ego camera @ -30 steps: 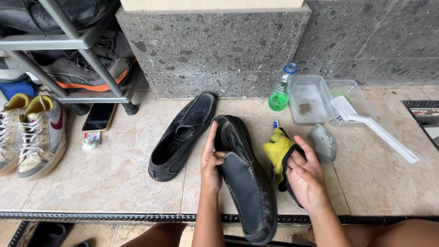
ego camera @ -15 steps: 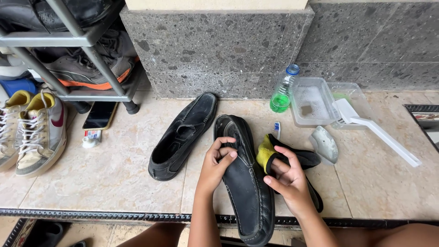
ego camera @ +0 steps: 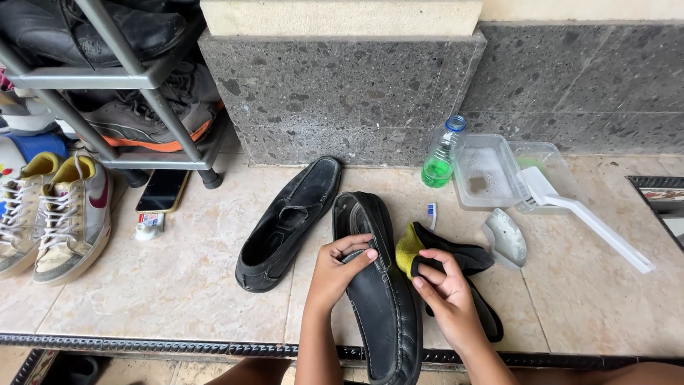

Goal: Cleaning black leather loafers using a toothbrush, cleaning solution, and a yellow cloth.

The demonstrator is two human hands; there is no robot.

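Clasping a black loafer (ego camera: 377, 299), the left hand (ego camera: 335, 274) steadies it; right hand (ego camera: 442, 289) pinches a yellow-black cloth (ego camera: 427, 253).

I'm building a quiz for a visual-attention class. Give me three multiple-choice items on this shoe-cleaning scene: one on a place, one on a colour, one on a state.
1. Where does the phone lie?
A. On the floor by the shoe rack's foot
B. Inside the clear container
C. On the black loafer

2. What colour is the liquid in the plastic bottle?
A. Red
B. Green
C. Blue

3. What is the right hand doing?
A. Resting flat on the tile
B. Gripping the white brush
C. Gripping a yellow-and-black cloth

Answers:
1 A: the phone lies on the tile beside the shoe rack.
2 B: the plastic bottle holds green liquid.
3 C: the right hand pinches the cloth beside the loafer that the left hand steadies.
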